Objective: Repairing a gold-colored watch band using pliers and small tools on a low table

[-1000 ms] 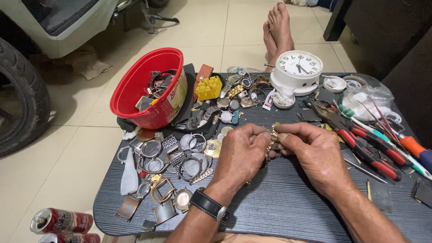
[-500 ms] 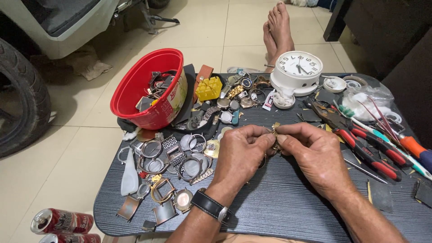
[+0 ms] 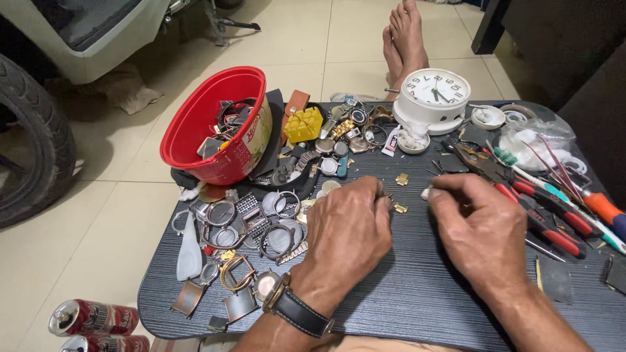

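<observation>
My left hand (image 3: 349, 228) rests knuckles-up on the dark striped table (image 3: 417, 293), a black-strapped wristwatch (image 3: 297, 311) on its wrist. Its fingers are curled under, and what they hold is hidden. My right hand (image 3: 479, 228) lies a short gap to the right, thumb and forefinger pinched together at the tip. I cannot tell whether anything is between them. A small gold link (image 3: 400, 208) lies on the table between the two hands, close to my left fingertips. Another gold link (image 3: 402, 178) lies a little farther back.
Left of my hands lie several watch cases and bands (image 3: 248, 228). A red bowl (image 3: 215, 124) of parts, a yellow block (image 3: 304, 124) and a white alarm clock (image 3: 433, 98) stand at the back. Red-handled pliers (image 3: 541, 215) lie right. Cans (image 3: 91, 318) and a tyre (image 3: 29, 143) are on the floor.
My hands were together holding a small gold piece above the table. Now they have come down and apart, and a gold link lies between them.
</observation>
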